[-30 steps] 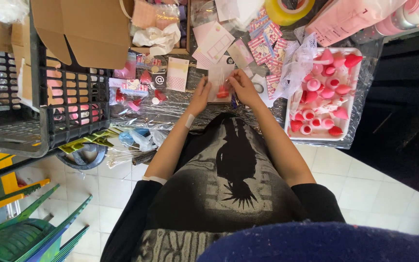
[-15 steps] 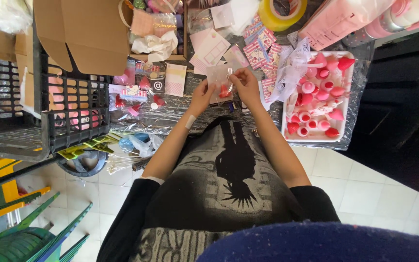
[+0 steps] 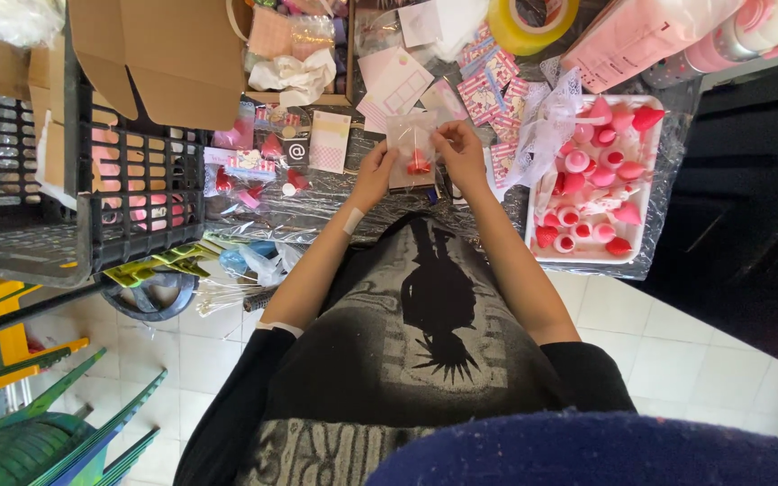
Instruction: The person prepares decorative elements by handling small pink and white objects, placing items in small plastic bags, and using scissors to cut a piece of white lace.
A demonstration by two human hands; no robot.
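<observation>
Crowded table (image 3: 317,211) under clear plastic sheeting.
On it lie a white tray (image 3: 650,193) of pink and red sponges, a cardboard box (image 3: 173,54), a yellow tape roll (image 3: 533,22), and patterned paper packets (image 3: 488,76).

yellow tape roll (image 3: 533,20) is cut off by the top edge.

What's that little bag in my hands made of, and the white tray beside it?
The small bag looks like thin clear plastic film: see-through, glossy, a red piece visible inside. The white tray looks like matte foam or plastic; hard to tell which.
</observation>
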